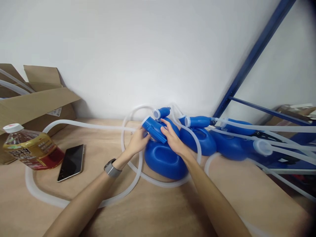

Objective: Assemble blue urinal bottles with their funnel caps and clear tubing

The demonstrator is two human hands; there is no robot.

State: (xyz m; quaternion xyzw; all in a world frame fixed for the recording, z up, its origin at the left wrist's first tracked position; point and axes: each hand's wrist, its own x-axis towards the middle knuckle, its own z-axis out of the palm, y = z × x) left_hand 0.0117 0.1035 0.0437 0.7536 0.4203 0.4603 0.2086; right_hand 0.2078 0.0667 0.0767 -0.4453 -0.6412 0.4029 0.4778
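Observation:
Between both hands is a blue plastic tube-shaped part (153, 129) with a pale rim at its upper left end, tilted above a rounded blue plastic container (165, 160). My left hand (138, 141) closes around its left side, some fingers hidden beneath. My right hand (172, 137) grips its right side, with fingertips near the upper edge. Whether the part joins the container is hidden. A translucent hose (140, 164) loops around the container. Just behind stands a small blue neck piece (163, 113) with a white ring.
More blue containers (202, 141) with necks and hoses lie to the right by a blue metal rack (249, 65). On the left are a drink bottle (34, 146), a phone (71, 163) and an open cardboard box (41, 102). A white wall (138, 49) backs the wooden table (153, 210).

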